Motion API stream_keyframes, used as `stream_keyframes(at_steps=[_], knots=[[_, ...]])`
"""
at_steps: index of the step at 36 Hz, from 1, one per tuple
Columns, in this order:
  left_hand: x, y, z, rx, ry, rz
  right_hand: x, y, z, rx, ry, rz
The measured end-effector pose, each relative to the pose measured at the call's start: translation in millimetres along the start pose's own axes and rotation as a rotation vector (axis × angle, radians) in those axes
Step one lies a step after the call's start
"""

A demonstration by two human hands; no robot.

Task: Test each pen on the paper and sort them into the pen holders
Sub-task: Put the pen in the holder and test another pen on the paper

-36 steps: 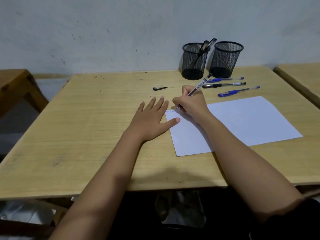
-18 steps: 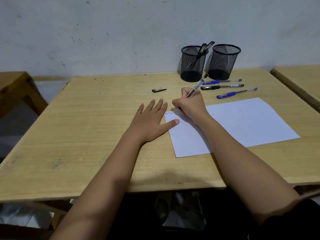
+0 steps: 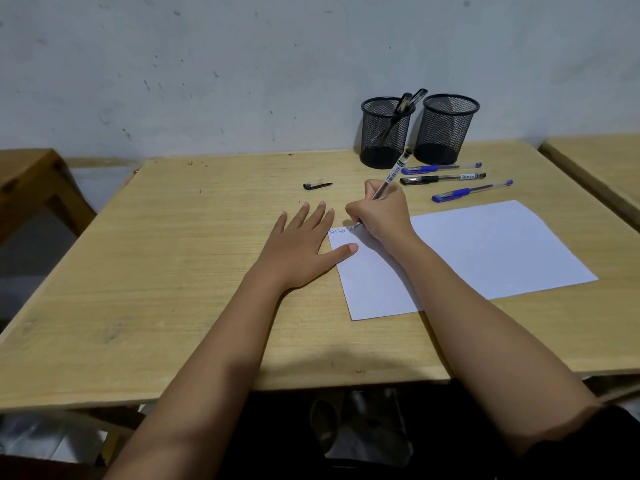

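Testing: right hand [image 3: 381, 220] pinches pen [image 3: 395, 170] on paper [image 3: 491, 251].
Bracing: left hand [image 3: 301, 251] spread flat.
Sorted: two pens [image 3: 410, 98] in holder [image 3: 375, 147], upper right.
Waiting: three pens [image 3: 443, 178].

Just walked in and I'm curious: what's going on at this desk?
A person is trying out pens. The right hand grips a pen and writes at the top left corner of the paper, while the left hand lies flat on the table, thumb on its edge. Three more pens lie in front of the right mesh holder; the left mesh holder already holds pens.
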State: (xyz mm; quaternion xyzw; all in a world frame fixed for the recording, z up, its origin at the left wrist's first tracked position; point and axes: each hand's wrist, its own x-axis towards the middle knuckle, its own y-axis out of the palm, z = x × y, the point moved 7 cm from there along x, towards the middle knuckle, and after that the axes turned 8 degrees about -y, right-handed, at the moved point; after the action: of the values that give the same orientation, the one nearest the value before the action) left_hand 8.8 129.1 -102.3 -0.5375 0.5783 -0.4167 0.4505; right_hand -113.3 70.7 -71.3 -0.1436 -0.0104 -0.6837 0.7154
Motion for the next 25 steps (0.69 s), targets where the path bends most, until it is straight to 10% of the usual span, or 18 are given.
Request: stream_keyframes(at_steps=[14,25], knots=[[0.0,-3.1,-0.6,-0.05,0.006,-0.027,-1.2,-5.7,1.0,-0.026,0.014,-0.026],[30.4,-40.0,27.0,-0.464,-0.165,-0.28,11.7,-12.7,14.0,0.582,0.075,-0.023]])
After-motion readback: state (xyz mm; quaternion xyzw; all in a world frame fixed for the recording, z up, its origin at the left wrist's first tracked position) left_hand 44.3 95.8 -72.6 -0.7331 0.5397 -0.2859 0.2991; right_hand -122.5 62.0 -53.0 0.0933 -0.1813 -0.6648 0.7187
